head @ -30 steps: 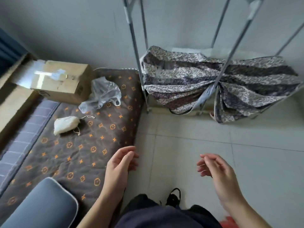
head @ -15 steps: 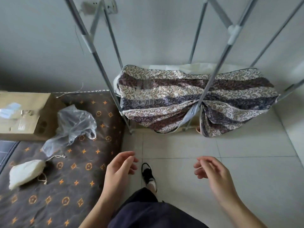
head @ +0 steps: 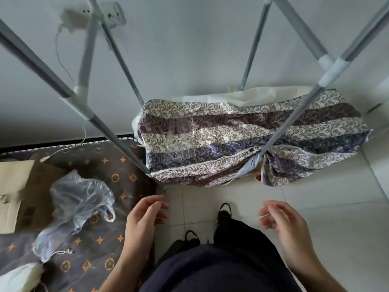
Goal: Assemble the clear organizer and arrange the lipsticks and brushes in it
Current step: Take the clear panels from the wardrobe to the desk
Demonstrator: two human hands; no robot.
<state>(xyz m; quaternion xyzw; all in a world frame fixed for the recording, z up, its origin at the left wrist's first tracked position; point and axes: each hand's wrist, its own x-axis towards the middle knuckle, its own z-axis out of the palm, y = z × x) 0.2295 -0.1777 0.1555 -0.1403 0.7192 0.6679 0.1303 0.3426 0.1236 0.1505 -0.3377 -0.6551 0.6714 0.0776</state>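
Fingers (head: pixel 160 205) loose on left hand (head: pixel 141 222) and right hand (head: pixel 282 224), holding nothing; clear organizer pieces (head: pixel 179 142) hard to see on patterned cloth (head: pixel 252 144); could get knocked off.

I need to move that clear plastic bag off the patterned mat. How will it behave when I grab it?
The clear plastic bag looks thin and crumpled, so it will probably be floppy and collapse in a grip. It seems very light and may drift or slide on the patterned mat. Its film looks glossy, so likely slippery; the loop handle should hold best.
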